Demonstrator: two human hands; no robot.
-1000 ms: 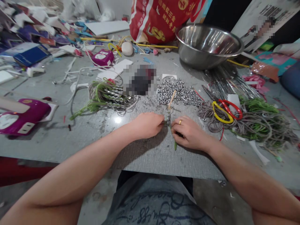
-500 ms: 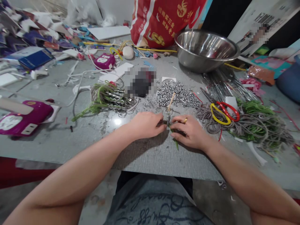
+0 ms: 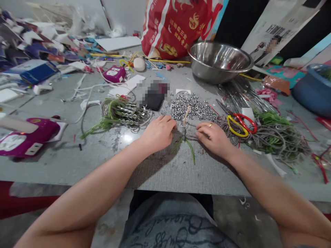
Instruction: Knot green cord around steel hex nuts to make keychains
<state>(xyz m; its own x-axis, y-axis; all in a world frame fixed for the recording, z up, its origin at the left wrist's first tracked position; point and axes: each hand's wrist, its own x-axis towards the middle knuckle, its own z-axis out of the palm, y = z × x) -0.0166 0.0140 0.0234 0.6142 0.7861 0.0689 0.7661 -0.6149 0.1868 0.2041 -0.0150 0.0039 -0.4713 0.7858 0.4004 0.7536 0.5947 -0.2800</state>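
A small knotted piece of grey cord lies on the table between my hands, fastened at its top beside a wooden stick. Two green cord ends trail from it towards me. My right hand, with a ring on one finger, pinches grey strands running out to the right. On the left, my left hand is closed with fingers curled; it seems to grip a strand, though its fingertips are mostly hidden. Just beyond lies a spread of metal nuts.
Scissors with red and yellow handles rest on grey and green cords at right. A finished-looking cord bundle lies left, near a dark blurred object. Behind stand a steel bowl and a red bag. Purple power strips sit left.
My hands have drawn apart from the knot, the left one leftwards and the right one rightwards. Grey strands now stretch to the right hand, and the green ends show more. The view has shifted slightly.
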